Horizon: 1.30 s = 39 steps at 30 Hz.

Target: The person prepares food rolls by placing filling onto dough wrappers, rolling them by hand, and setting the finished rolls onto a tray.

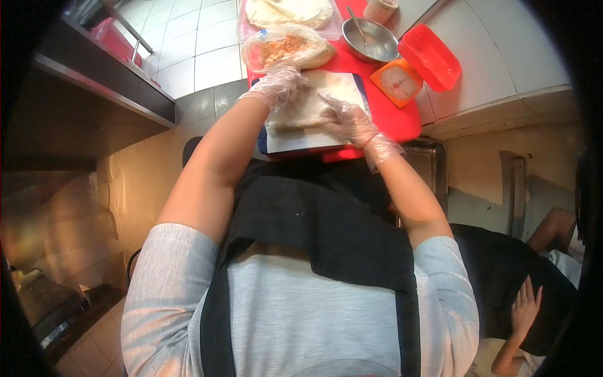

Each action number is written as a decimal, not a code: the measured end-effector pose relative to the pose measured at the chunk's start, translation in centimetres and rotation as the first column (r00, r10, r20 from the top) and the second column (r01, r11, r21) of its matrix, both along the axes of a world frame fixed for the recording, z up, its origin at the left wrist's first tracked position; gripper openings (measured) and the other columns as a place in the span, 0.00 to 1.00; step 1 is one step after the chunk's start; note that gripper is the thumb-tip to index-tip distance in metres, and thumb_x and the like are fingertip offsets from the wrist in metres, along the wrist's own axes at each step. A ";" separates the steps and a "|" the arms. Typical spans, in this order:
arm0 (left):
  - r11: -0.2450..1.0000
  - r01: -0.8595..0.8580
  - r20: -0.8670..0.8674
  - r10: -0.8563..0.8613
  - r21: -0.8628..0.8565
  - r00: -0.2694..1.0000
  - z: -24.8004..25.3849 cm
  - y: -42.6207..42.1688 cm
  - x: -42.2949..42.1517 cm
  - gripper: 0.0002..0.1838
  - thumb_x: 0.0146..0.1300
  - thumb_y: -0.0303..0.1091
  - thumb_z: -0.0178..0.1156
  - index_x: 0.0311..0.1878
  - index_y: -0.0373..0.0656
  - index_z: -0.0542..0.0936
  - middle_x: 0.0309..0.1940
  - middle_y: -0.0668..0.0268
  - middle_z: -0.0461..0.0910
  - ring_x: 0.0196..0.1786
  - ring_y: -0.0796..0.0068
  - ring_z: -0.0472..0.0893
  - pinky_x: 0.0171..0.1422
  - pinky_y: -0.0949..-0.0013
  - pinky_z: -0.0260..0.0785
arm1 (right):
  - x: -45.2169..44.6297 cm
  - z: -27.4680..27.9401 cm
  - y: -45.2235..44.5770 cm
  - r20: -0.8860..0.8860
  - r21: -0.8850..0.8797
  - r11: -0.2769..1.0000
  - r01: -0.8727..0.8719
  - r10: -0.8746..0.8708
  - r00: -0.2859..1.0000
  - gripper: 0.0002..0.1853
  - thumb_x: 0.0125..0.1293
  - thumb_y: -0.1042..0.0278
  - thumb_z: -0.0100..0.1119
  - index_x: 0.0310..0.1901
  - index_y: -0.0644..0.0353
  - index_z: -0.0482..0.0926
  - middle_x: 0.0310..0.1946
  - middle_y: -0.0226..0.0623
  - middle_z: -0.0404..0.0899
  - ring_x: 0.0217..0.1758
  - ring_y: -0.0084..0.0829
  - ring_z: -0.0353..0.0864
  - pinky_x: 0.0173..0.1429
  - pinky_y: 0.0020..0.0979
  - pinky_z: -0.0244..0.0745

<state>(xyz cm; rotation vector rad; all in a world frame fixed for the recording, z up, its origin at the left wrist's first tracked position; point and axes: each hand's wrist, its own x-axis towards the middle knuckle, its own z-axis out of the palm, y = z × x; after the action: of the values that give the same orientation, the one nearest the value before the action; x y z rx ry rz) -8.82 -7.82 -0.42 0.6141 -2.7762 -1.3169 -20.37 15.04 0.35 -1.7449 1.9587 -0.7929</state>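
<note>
A pale, thin flatbread (304,112) lies folded on a white board (295,142) with dark blue edges. My left hand (279,86), in a clear plastic glove, is closed at the flatbread's upper left side, fingers curled. My right hand (353,122), gloved the same way, grips the right end, its thumb and forefinger either side of the edge. Just beyond my left hand sits an open plastic bag of orange shredded filling (284,50). What lies inside the fold is hidden.
More round flatbreads (289,11) are stacked at the back of the red table (402,123). To the right stand a metal bowl (379,45) with a spoon, an orange scale (397,83) and a red plastic basin (433,56). Another person's hand (525,306) shows at lower right.
</note>
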 end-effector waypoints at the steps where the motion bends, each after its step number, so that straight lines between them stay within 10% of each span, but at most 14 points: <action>1: 0.996 0.044 -0.004 -0.044 -0.072 0.999 -0.2 -0.2 0.0 0.15 0.56 0.38 0.69 0.46 0.45 0.87 0.37 0.56 0.85 0.42 0.60 0.83 0.50 0.59 0.72 | -0.4 -0.1 0.5 0.066 0.013 1.000 0.020 -0.021 0.998 0.39 0.57 0.73 0.70 0.72 0.52 0.67 0.43 0.46 0.85 0.47 0.43 0.86 0.54 0.40 0.79; 3: 0.929 0.194 0.092 -0.173 -0.317 0.981 -0.4 -0.6 -0.3 0.22 0.51 0.35 0.71 0.53 0.57 0.87 0.45 0.57 0.84 0.50 0.57 0.80 0.57 0.58 0.70 | -0.6 -0.2 1.0 0.111 0.034 0.999 0.039 -0.043 0.993 0.40 0.57 0.73 0.70 0.73 0.52 0.66 0.44 0.47 0.85 0.48 0.43 0.86 0.54 0.40 0.79; 7: 0.980 0.099 0.051 -0.091 -0.174 0.995 -0.6 -0.7 -0.3 0.22 0.52 0.37 0.71 0.53 0.59 0.87 0.44 0.59 0.84 0.51 0.56 0.80 0.56 0.57 0.71 | -0.8 1.1 1.1 0.115 0.074 0.997 0.029 -0.038 0.993 0.42 0.57 0.75 0.69 0.74 0.52 0.64 0.46 0.46 0.86 0.49 0.42 0.86 0.55 0.40 0.79; 9: 0.849 0.234 -0.011 -0.271 -0.474 0.962 -1.0 -1.0 0.3 0.21 0.53 0.39 0.71 0.53 0.59 0.87 0.44 0.60 0.84 0.52 0.55 0.80 0.56 0.56 0.71 | -1.3 1.4 1.5 0.163 0.093 0.995 0.044 -0.059 0.985 0.42 0.58 0.76 0.69 0.75 0.52 0.62 0.46 0.46 0.86 0.49 0.39 0.86 0.55 0.38 0.80; 11: 0.989 0.123 0.037 -0.120 -0.078 0.992 -1.1 -1.2 -0.2 0.20 0.54 0.39 0.71 0.53 0.59 0.87 0.44 0.59 0.84 0.51 0.54 0.80 0.56 0.56 0.71 | -1.8 1.1 2.1 0.204 0.090 0.992 0.087 -0.104 0.973 0.43 0.60 0.77 0.68 0.76 0.52 0.61 0.46 0.45 0.87 0.48 0.34 0.87 0.55 0.36 0.81; 13: 0.992 0.115 0.064 -0.112 -0.057 0.992 -0.8 -0.9 -0.3 0.20 0.53 0.39 0.72 0.52 0.59 0.87 0.43 0.58 0.84 0.50 0.54 0.81 0.55 0.57 0.72 | -2.1 0.5 2.3 0.128 0.095 0.993 0.075 -0.087 0.988 0.43 0.59 0.76 0.67 0.76 0.51 0.61 0.47 0.46 0.86 0.51 0.39 0.86 0.57 0.38 0.79; 15: 0.881 0.227 0.052 -0.226 -0.415 0.973 -0.5 -0.6 0.1 0.20 0.52 0.36 0.72 0.52 0.58 0.88 0.42 0.57 0.84 0.49 0.54 0.81 0.54 0.57 0.72 | -2.4 0.7 2.3 0.084 0.094 0.994 0.063 -0.071 0.994 0.42 0.59 0.76 0.67 0.76 0.51 0.61 0.48 0.46 0.86 0.52 0.42 0.86 0.58 0.39 0.78; 17: 0.998 0.060 0.038 -0.061 0.013 0.997 -0.1 -0.4 0.0 0.21 0.52 0.34 0.71 0.52 0.58 0.88 0.42 0.56 0.84 0.48 0.54 0.81 0.54 0.57 0.72 | -2.5 1.7 2.4 0.074 0.096 0.994 0.047 -0.054 0.996 0.41 0.60 0.76 0.66 0.75 0.51 0.62 0.48 0.46 0.86 0.51 0.42 0.86 0.58 0.40 0.78; 19: 0.996 0.043 0.030 -0.045 0.079 0.999 -0.3 -0.4 0.1 0.21 0.53 0.32 0.71 0.53 0.58 0.87 0.43 0.56 0.83 0.47 0.55 0.81 0.54 0.57 0.72 | -3.1 1.9 3.0 0.115 0.111 0.989 0.094 -0.107 0.988 0.40 0.60 0.75 0.65 0.75 0.51 0.62 0.48 0.45 0.86 0.51 0.42 0.86 0.58 0.40 0.78; 21: 0.952 0.186 0.001 -0.192 -0.243 0.981 -0.5 -0.7 0.3 0.21 0.54 0.31 0.70 0.54 0.58 0.87 0.43 0.56 0.83 0.47 0.55 0.81 0.54 0.58 0.72 | -3.6 1.4 3.5 0.101 0.108 0.988 0.111 -0.122 0.987 0.40 0.61 0.74 0.65 0.75 0.51 0.62 0.48 0.45 0.86 0.50 0.42 0.86 0.58 0.40 0.78; 26: 0.994 0.070 0.096 -0.062 -0.086 0.993 -0.9 -0.9 -0.6 0.25 0.53 0.27 0.68 0.56 0.58 0.86 0.44 0.56 0.83 0.48 0.55 0.81 0.56 0.58 0.72 | -4.5 0.6 3.5 0.009 0.091 0.993 0.075 -0.076 0.997 0.39 0.63 0.71 0.66 0.75 0.53 0.62 0.48 0.47 0.86 0.49 0.42 0.87 0.57 0.38 0.78; 30: 0.856 0.234 0.000 -0.264 -0.461 0.965 -1.1 -0.9 0.3 0.26 0.53 0.27 0.66 0.58 0.58 0.85 0.44 0.56 0.83 0.48 0.55 0.81 0.55 0.57 0.72 | -4.4 1.7 4.2 0.127 0.129 0.980 0.151 -0.168 0.978 0.37 0.65 0.69 0.66 0.75 0.53 0.63 0.45 0.47 0.87 0.47 0.36 0.87 0.56 0.36 0.79; 35: 0.990 0.117 0.057 -0.113 -0.078 0.992 -1.4 -1.1 -0.6 0.26 0.52 0.29 0.67 0.57 0.57 0.85 0.43 0.56 0.83 0.48 0.54 0.81 0.55 0.56 0.72 | -5.6 -0.6 4.6 0.156 0.051 0.991 0.125 -0.132 0.979 0.38 0.64 0.70 0.67 0.75 0.54 0.64 0.42 0.44 0.87 0.45 0.29 0.86 0.53 0.32 0.79; 39: 0.833 0.249 -0.014 -0.294 -0.494 0.956 -1.5 -1.2 0.1 0.25 0.53 0.29 0.67 0.56 0.59 0.86 0.43 0.56 0.84 0.46 0.54 0.82 0.53 0.57 0.72 | -5.1 2.0 5.3 0.183 0.128 0.975 0.179 -0.201 0.962 0.38 0.62 0.70 0.70 0.73 0.56 0.66 0.41 0.44 0.86 0.42 0.34 0.85 0.53 0.34 0.79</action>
<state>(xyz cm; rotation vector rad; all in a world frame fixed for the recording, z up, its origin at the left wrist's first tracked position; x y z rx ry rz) -8.73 -9.01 -1.93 0.1285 -3.0173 -0.5792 -25.43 20.31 2.35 -1.3752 2.0149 -0.8659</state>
